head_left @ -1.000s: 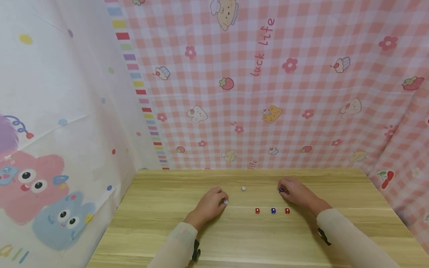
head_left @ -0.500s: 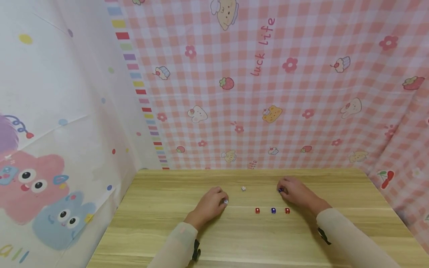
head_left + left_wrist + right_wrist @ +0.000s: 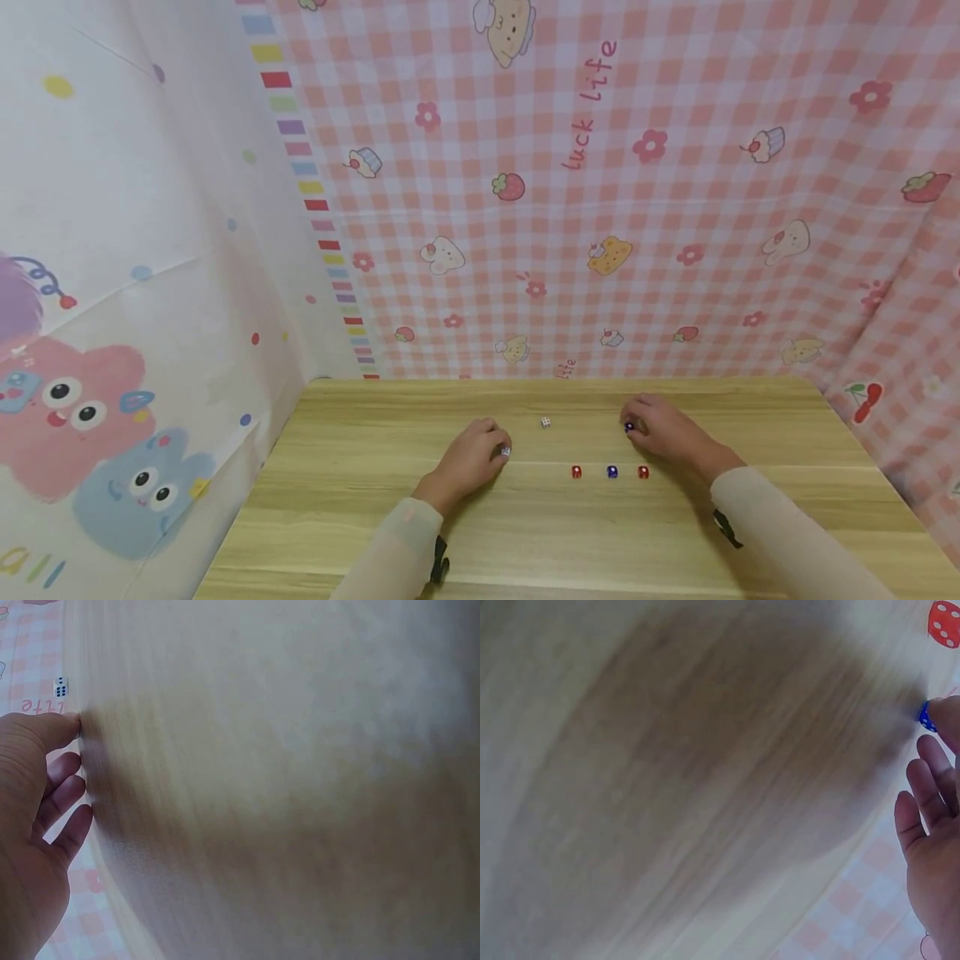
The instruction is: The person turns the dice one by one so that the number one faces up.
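In the head view, my left hand [image 3: 474, 454] rests low over the wooden table, its thumb and forefinger pinching a white die [image 3: 506, 451] with dark dots. That die is hidden in the left wrist view. On the right, my right hand [image 3: 660, 427] pinches a small blue die [image 3: 628, 427] between thumb and fingers; the right wrist view shows this blue die [image 3: 927, 716] at the thumb tip, close to the tabletop. Between the hands, farther back, lies another white die [image 3: 545, 422]. Nearer me, a red die [image 3: 576, 472], a blue die [image 3: 612, 472] and a second red die [image 3: 643, 472] form a row.
The light wooden tabletop [image 3: 555, 533] spreads under both arms. Behind its far edge hangs a pink checked cloth [image 3: 480, 292], and a white printed cloth [image 3: 172, 292] covers the left side.
The blue die in my right fingers has turned slightly, with a white dot now facing the head camera. My left hand, its white die and the dice on the table stay in place.
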`<action>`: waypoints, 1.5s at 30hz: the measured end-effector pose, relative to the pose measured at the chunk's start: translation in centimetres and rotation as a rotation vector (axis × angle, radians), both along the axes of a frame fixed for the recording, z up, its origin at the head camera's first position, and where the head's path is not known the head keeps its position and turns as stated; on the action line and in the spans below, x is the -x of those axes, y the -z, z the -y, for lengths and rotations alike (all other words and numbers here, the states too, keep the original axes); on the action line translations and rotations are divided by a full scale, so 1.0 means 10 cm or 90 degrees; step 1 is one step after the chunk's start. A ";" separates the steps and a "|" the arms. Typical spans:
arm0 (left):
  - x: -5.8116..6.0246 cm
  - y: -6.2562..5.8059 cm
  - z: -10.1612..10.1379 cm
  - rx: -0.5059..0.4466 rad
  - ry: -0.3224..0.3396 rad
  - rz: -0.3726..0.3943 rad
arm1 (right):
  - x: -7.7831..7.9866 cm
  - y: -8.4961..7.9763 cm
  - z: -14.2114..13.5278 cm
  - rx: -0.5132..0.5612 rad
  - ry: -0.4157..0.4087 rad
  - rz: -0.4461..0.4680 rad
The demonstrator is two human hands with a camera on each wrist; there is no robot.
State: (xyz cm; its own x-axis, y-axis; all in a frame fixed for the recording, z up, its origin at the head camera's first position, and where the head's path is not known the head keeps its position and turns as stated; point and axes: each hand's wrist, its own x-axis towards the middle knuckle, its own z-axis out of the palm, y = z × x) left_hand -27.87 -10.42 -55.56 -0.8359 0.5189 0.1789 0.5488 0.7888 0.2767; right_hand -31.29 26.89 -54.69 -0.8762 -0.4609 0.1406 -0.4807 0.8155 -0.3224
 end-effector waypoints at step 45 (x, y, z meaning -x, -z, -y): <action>0.01 0.00 0.00 0.024 -0.009 0.007 | -0.70 -0.08 -0.38 0.034 -0.030 -0.039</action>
